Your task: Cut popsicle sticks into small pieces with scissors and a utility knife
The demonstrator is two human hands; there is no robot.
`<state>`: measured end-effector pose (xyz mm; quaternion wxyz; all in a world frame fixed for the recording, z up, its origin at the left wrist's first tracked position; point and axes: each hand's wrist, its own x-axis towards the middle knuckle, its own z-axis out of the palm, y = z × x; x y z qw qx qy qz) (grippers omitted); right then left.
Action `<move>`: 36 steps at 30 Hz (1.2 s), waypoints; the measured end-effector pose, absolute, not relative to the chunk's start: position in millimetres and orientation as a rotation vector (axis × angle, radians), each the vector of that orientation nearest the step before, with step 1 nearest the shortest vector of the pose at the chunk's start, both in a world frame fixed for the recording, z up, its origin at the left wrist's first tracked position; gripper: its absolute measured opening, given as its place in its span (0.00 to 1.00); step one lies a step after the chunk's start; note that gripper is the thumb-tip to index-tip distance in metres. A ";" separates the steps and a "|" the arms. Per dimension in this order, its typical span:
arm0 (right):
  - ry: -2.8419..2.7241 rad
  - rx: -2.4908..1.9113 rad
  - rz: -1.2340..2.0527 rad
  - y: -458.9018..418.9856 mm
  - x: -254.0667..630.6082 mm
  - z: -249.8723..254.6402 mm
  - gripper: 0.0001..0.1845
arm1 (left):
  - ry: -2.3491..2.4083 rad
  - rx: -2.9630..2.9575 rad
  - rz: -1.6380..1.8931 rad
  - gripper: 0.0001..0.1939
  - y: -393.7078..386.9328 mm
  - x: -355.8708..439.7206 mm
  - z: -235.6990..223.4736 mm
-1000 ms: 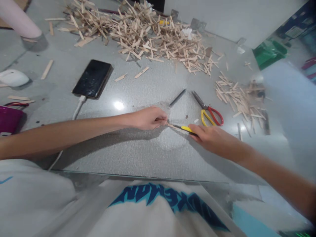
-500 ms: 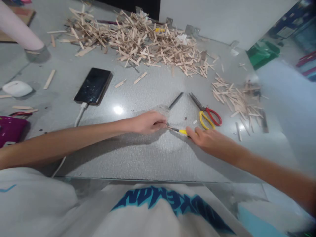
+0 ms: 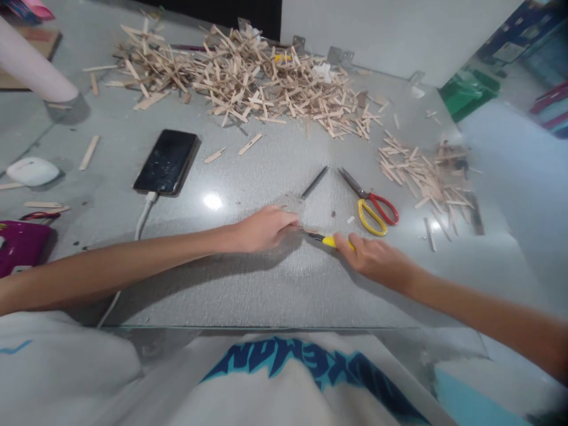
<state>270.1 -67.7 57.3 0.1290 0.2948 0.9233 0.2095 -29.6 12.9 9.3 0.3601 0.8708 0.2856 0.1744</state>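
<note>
Gripping yellow tool (image 3: 329, 241), stick (image 3: 311, 230) partly hidden

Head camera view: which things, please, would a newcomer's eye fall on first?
Probably the large heap of wooden stick pieces along the far side of the gray table. Next, the scissors with one yellow and one red handle, lying just beyond the right hand, which grips a slim yellow tool pointing toward the left hand. A dark phone with a white cable lies further left.
</note>
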 end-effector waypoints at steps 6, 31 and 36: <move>2.633 0.863 0.634 -72.1 270.4 60.9 0.24 | 0.738 2.218 0.430 0.15 12.9 -28.6 9.9; 2.698 1.000 0.274 -41.9 296.6 38.2 0.20 | 0.682 2.174 0.351 0.18 27.7 -29.5 10.5; 2.621 0.948 0.387 -59.1 281.5 60.0 0.20 | 0.690 2.182 0.383 0.16 22.3 -30.8 7.6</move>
